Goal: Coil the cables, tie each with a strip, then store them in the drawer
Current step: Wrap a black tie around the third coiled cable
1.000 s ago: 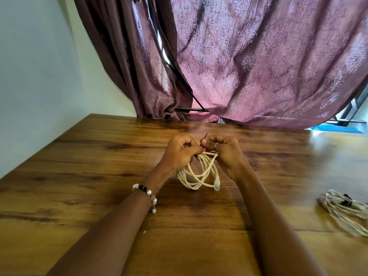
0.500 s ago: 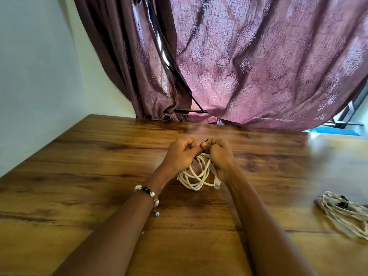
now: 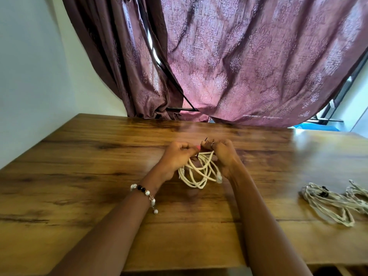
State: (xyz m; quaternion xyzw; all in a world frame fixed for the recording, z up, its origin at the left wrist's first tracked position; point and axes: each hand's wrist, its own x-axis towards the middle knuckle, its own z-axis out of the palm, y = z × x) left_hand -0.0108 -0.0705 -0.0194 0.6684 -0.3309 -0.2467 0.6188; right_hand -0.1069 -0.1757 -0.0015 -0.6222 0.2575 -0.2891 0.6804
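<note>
- Together, the left hand [image 3: 177,156] and right hand [image 3: 223,154] pinched a dark strip [image 3: 205,139] atop the cream cable coil [image 3: 199,172];
- tied cables [image 3: 328,202] lay well apart on the wooden table [image 3: 79,176].

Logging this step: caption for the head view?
Left hand and right hand tie a thin black strip around a coiled cream cable.

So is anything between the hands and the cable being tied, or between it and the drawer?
Nothing separates them: the left hand and right hand both grip the coiled cable where the dark strip sits. No drawer is in view, so that path cannot be judged.
</note>
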